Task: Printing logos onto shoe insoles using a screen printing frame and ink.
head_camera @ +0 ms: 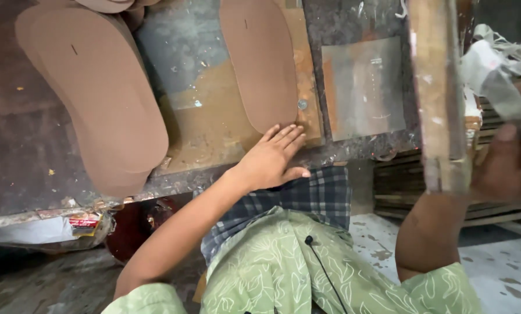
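The worn metal workbench (225, 116) carries a stack of brown soles (97, 99) and a single sole (260, 58). Keep the left hand (272, 158) flat, fingers spread on the sole's heel. The right hand (507, 168) grips a lever (441, 99); pull steadily.

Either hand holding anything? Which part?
Left hand holds nothing: it lies flat, fingertips on the near end of the brown sole. Right hand looks closed around something behind the wooden post; blurred, can't tell what.
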